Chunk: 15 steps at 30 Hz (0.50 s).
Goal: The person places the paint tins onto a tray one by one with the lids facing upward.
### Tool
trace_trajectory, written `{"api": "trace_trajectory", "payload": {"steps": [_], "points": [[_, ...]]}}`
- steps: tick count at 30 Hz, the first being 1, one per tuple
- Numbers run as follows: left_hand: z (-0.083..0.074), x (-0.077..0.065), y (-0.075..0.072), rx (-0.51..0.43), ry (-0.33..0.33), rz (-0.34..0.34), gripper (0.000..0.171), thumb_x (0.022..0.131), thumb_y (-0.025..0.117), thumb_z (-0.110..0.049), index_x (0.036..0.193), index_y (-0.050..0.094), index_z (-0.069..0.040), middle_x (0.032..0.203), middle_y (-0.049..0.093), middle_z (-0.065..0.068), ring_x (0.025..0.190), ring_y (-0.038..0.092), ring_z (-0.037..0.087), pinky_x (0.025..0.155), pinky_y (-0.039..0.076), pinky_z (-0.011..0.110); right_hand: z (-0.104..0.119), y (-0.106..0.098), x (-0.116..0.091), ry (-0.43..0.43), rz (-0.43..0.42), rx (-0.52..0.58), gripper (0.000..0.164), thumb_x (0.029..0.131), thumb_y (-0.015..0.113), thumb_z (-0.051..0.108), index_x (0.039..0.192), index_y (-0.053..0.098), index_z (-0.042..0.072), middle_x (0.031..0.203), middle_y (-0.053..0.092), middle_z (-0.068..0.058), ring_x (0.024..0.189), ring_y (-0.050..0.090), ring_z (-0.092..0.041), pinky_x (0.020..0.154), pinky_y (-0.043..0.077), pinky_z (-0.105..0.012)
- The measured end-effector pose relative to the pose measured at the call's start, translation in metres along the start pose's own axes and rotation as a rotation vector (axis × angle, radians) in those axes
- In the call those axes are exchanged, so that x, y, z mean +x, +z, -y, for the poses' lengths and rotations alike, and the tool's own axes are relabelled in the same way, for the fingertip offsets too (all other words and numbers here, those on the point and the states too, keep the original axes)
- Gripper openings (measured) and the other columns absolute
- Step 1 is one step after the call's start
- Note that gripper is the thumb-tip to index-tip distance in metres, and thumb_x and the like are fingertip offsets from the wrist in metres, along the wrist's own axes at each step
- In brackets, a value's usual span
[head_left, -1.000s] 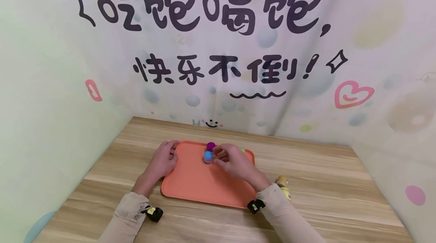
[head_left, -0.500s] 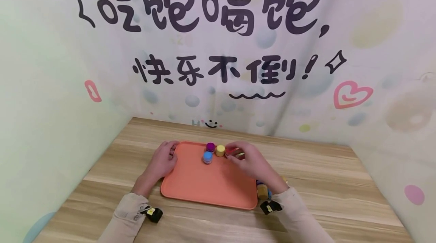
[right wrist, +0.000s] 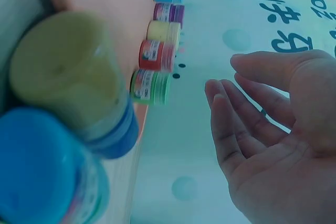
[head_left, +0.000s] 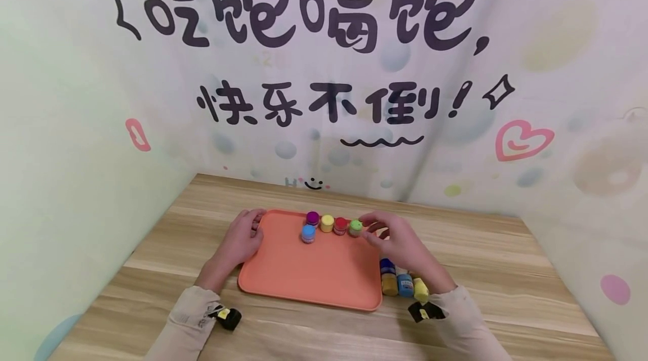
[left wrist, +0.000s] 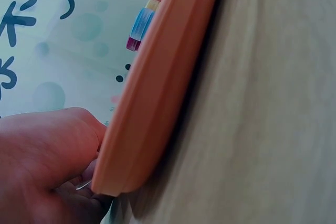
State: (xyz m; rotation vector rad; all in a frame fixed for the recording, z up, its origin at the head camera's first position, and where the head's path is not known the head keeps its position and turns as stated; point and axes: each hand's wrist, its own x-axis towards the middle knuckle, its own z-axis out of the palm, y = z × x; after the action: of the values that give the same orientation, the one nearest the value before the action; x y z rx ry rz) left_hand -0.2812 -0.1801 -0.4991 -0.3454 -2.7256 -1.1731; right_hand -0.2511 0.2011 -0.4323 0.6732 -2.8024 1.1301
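Along the left rim of the orange tray (head_left: pixel 304 271), my left hand (head_left: pixel 244 242) grips near the far corner; the left wrist view shows the thumb side of the hand (left wrist: pixel 50 148) against the rim, fingers partly hidden. Small paint jars stand on the tray: purple (head_left: pixel 313 218), yellow (head_left: pixel 327 224), red (head_left: pixel 341 226) and green (head_left: pixel 356 228) in a row at the back, with a blue jar (head_left: pixel 308 234) in front of the purple one. Just right of the green jar is my right hand (head_left: pixel 400 240). In the right wrist view its loosely bent fingers (right wrist: pixel 226 129) hold nothing.
More jars stand on the wooden table (head_left: pixel 481 271) right of the tray, including a dark-blue-topped jar (head_left: pixel 387 266), an ochre jar (head_left: pixel 389 285), a blue jar (head_left: pixel 405 285) and a pale yellow jar (head_left: pixel 421 290). A printed curtain (head_left: pixel 314 153) hangs behind the table.
My right hand has moved right along the back row, from beside the yellow jar past the red and green ones, uncovering them and the jars beside the tray. The left hand stays put.
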Motion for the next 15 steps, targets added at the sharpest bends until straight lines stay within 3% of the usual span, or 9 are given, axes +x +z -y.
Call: {"api": "trace_trajectory", "payload": {"steps": [6, 11, 15], "points": [[0.003, -0.001, 0.0, -0.005, 0.001, 0.004, 0.044, 0.1, 0.06, 0.004, 0.144, 0.059, 0.009, 0.128, 0.063, 0.026, 0.109, 0.07, 0.032, 0.095, 0.061, 0.048, -0.01, -0.005, -0.007, 0.005, -0.01, -0.016, 0.032, 0.102, 0.076, 0.015, 0.133, 0.074, 0.01, 0.126, 0.077, -0.012, 0.106, 0.073, -0.02, 0.077, 0.061, -0.029], [0.004, 0.0, 0.001, -0.01, -0.009, 0.011, 0.044, 0.101, 0.059, 0.004, 0.145, 0.059, 0.008, 0.13, 0.063, 0.026, 0.11, 0.07, 0.032, 0.094, 0.062, 0.047, -0.017, -0.009, -0.015, 0.02, 0.0, -0.067, 0.028, 0.101, 0.076, 0.015, 0.13, 0.076, 0.013, 0.116, 0.079, -0.009, 0.097, 0.07, -0.017, 0.068, 0.058, -0.027], [0.003, 0.0, 0.0, -0.013, -0.01, 0.01, 0.044, 0.101, 0.059, 0.005, 0.145, 0.059, 0.009, 0.129, 0.063, 0.026, 0.109, 0.069, 0.031, 0.094, 0.061, 0.046, -0.022, -0.009, -0.023, 0.01, 0.035, -0.111, 0.027, 0.102, 0.076, 0.014, 0.128, 0.076, 0.008, 0.118, 0.078, -0.01, 0.094, 0.068, -0.014, 0.073, 0.058, -0.027]]}}
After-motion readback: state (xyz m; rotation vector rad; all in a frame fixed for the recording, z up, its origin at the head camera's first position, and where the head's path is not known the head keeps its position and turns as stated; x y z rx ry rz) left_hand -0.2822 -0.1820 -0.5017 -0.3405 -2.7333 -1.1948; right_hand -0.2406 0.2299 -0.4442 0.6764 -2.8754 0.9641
